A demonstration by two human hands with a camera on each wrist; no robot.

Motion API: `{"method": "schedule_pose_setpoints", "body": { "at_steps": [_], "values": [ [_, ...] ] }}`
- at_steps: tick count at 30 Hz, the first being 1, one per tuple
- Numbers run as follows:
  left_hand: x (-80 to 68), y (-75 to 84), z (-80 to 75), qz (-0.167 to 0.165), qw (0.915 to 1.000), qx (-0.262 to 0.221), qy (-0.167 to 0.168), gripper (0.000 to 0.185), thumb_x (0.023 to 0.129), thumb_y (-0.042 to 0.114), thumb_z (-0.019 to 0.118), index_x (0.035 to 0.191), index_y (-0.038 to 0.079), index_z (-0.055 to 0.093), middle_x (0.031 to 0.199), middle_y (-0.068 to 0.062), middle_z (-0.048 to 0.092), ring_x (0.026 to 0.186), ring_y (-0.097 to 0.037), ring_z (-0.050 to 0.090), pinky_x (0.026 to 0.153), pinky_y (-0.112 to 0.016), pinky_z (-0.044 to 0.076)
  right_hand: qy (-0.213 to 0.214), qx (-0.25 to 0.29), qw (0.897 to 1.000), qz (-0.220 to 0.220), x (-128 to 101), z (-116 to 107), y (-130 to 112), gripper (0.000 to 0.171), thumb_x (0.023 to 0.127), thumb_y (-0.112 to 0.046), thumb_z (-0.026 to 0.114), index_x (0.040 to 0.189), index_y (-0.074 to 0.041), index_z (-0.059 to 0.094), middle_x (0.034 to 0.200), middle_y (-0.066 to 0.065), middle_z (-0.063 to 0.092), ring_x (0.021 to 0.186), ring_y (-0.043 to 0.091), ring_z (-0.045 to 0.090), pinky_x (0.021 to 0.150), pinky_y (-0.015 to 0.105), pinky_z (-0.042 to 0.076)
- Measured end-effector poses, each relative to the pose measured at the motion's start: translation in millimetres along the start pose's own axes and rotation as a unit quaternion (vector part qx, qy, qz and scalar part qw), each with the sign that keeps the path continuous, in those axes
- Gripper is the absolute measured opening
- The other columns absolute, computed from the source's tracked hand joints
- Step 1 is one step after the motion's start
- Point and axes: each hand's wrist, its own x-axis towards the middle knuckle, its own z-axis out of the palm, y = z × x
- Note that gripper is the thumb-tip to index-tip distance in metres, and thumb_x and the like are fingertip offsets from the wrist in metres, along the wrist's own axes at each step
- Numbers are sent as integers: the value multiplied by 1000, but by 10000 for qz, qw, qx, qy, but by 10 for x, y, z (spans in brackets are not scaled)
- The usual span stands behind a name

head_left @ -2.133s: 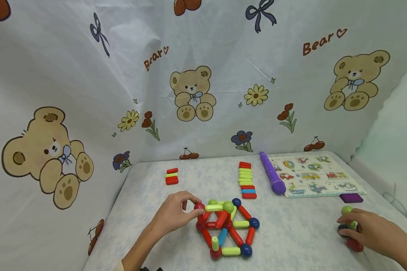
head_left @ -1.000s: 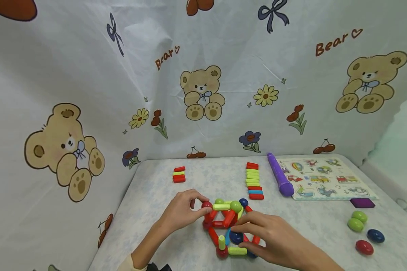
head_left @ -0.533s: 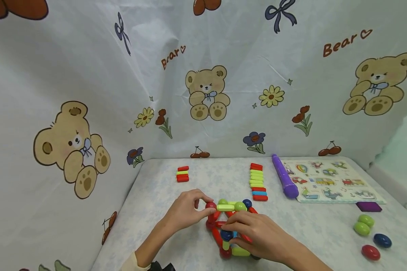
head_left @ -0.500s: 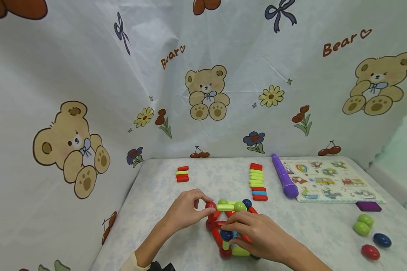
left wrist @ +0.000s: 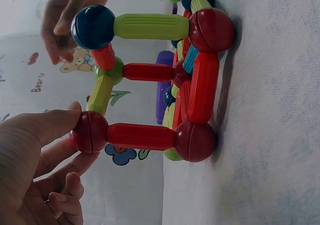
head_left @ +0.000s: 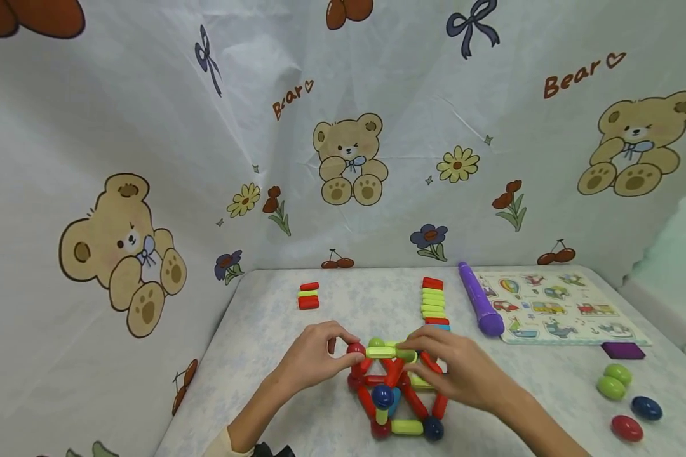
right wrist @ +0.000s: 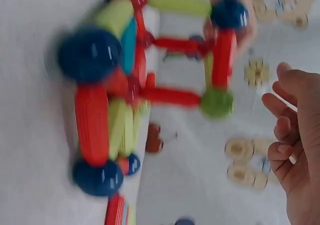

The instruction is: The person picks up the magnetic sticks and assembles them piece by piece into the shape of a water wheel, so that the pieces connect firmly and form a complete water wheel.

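Observation:
A frame of red, green and blue magnetic sticks and balls (head_left: 394,387) (left wrist: 165,85) (right wrist: 140,90) stands on the pale table (head_left: 263,336). My left hand (head_left: 343,350) (left wrist: 62,145) pinches the red ball (head_left: 354,348) (left wrist: 90,131) at its upper left corner. A dark blue ball (head_left: 383,395) (left wrist: 92,26) (right wrist: 229,12) tops the upright green stick at the front. My right hand (head_left: 414,360) (right wrist: 282,135) hovers at the upper right corner by the green ball (right wrist: 217,102), fingers loosely curled and holding nothing.
A row of spare sticks (head_left: 432,301) and a small stack (head_left: 309,296) lie farther back. A purple cylinder (head_left: 479,306), a picture puzzle board (head_left: 554,308) and a purple tile (head_left: 622,350) sit right. Loose green (head_left: 613,381), blue (head_left: 646,407) and red (head_left: 627,428) balls lie near the right edge.
My right hand brought a dark blue ball from the loose balls, set it on the front upright stick, let go and moved back to the upper right corner. The left hand kept its pinch.

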Motion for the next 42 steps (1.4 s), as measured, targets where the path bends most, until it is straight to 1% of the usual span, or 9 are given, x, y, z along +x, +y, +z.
{"method": "schedule_pose_setpoints", "body": {
  "at_steps": [3,5,8,12,16,22,30,35,42],
  "values": [
    [3,-2,1,-44,10000,6,19,27,92,35,89,112,17,84,94,14,71,68,-6,46,54,-21,36,290,-90,9985,447,21,-116,349,34,91,-5,86,119,-22,78,109,-8,74,80,4,59,63,21,53],
    [4,-5,6,-70,10000,-10,22,26,91,34,89,111,18,84,93,14,70,69,-6,47,54,-21,36,260,-220,9964,774,4,-154,588,32,89,-1,86,113,-21,79,104,-10,74,76,3,53,59,21,48],
    [6,-10,15,-100,9999,-44,6,26,91,35,89,111,18,84,94,14,71,69,-5,47,54,-21,37,-96,-288,9906,1332,-69,-158,878,25,90,-1,85,109,-17,80,99,-10,72,76,5,50,59,22,45],
    [10,-5,12,-123,9999,-46,7,27,92,36,89,111,18,84,95,14,72,69,-5,47,54,-21,37,-675,-335,9753,2077,-176,-81,1123,17,93,-13,86,109,-17,81,103,-7,73,78,9,52,60,23,46],
    [18,4,14,-163,9999,-58,7,27,92,36,89,111,18,84,95,14,72,69,-6,47,54,-21,37,-1000,-356,9643,2427,-266,38,1269,19,93,-19,86,110,-18,80,108,-3,73,82,12,57,66,26,53],
    [20,-10,31,-194,9997,-109,-43,27,91,37,89,111,19,84,98,14,73,69,-6,48,53,-21,38,-1129,-582,9599,2498,-330,117,1312,17,92,-16,87,106,-20,79,110,-3,73,93,15,66,80,37,62],
    [22,-20,36,-189,9997,-150,-20,29,91,38,88,111,18,85,97,14,72,71,-7,50,53,-21,40,-1111,-626,9660,2251,-321,106,1280,19,92,-12,85,103,-21,73,98,-9,72,75,6,53,63,23,48],
    [21,-17,32,-198,9996,-196,-25,29,92,38,88,111,17,84,97,14,73,72,-8,51,54,-22,41,-1093,-91,9720,2077,-185,-58,1047,21,92,-13,87,109,-18,76,97,-11,72,75,6,53,61,23,49],
    [23,-13,20,-179,9997,-190,-18,28,91,38,88,111,18,84,97,14,72,72,-7,50,54,-21,40,-1168,465,9844,1232,-55,-251,729,22,91,-17,88,109,-23,76,97,-15,71,77,3,56,63,22,50]
  ]
}}
